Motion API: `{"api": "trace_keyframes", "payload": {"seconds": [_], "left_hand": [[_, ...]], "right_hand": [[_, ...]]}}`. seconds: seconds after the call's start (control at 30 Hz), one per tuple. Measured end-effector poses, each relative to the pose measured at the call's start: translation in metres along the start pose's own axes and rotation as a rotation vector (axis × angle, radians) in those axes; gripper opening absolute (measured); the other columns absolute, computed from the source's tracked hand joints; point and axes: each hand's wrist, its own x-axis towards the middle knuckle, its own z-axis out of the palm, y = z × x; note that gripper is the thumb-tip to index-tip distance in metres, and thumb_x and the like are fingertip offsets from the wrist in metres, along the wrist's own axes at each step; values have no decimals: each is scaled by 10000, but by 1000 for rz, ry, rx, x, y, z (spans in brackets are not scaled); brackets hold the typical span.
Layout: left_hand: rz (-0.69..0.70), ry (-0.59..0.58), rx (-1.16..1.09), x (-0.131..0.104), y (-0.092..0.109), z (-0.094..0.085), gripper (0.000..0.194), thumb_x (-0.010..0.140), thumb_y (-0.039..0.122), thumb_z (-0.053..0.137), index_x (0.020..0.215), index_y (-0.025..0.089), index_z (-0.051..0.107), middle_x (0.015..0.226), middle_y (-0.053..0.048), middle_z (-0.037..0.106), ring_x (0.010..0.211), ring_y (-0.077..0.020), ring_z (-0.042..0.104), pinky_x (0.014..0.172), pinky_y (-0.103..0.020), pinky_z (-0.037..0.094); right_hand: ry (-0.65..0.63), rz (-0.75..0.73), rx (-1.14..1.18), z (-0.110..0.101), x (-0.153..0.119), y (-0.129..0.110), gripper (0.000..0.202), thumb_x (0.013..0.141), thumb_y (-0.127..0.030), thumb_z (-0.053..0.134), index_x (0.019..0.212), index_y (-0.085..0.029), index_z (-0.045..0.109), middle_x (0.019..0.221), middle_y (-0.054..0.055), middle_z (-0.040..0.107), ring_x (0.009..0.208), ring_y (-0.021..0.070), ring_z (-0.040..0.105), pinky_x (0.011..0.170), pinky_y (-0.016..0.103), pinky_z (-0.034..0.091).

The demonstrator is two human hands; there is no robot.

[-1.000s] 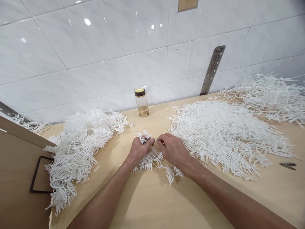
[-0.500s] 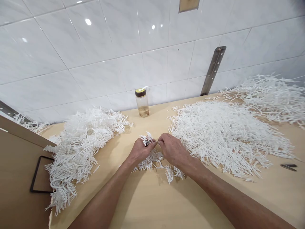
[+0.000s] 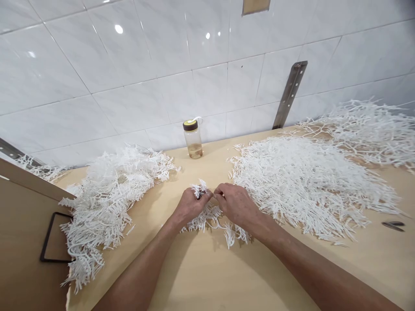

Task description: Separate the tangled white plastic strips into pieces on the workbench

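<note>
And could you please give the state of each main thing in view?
Bare left hand: closed around a white branching piece
Bare right hand: thumb and fingertips pinched, contents unclear
White stringy clump beneath hands: loose
White stringy heap at left: loosely piled
Broad white heap at right: spread out
Clear cylindrical bottle with dark lid: upright, capped, partly filled
Small dark slender tool: lying flat

Wall tiles (image 3: 129, 47) looked like glazed ceramic, v. smooth & glossy, w/ lamp glare. Tabletop (image 3: 201, 276) was pale wood-look board, smooth, semi-matt. White branched sprigs (image 3: 200, 189) looked plastic, matt; LH heap (image 3: 113, 194) & RH heap (image 3: 308, 181) had same finish, rough/spiky en masse. Bottle (image 3: 193, 141) was clear, smooth, glossy, prob. plastic (glass poss.). Slotted bracket (image 3: 289, 97) was grey metal, dull sheen. Brown panel (image 3: 26, 242) looked smooth, matt; mat'l unclear.
</note>
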Motion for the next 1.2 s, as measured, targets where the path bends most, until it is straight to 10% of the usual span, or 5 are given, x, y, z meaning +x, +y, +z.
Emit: {"api": "trace_keyframes", "payload": {"seconds": [0.3, 0.67, 1.2], "left_hand": [[-99, -176, -111, -5, 10, -16, 273, 743, 408, 663, 787, 144, 614, 607, 39, 466, 566, -110, 400, 525, -236, 329], [-52, -50, 14, 0, 4, -5, 270, 752, 358, 607, 612, 180, 461, 560, 53, 368, 557, -101, 332, 513, -238, 275], [-35, 11, -7, -2, 5, 0, 218, 761, 361, 602, 669, 168, 561, 586, 46, 465, 577, -116, 407, 557, -246, 332]], "right_hand": [[-268, 222, 415, -16, 3, 4, 214, 919, -292, 486, 808, -186, 635, 652, -4, 686, 475, 134, 636, 490, 236, 450], [52, -37, 2, -1, -2, -3, 178, 931, -175, 486, 808, -178, 615, 820, 34, 675, 691, 148, 585, 632, 265, 380], [-1, 10, 137, -5, 3, 0, 169, 934, -194, 512, 828, -179, 643, 841, 31, 678, 766, 155, 596, 691, 276, 411]]}}
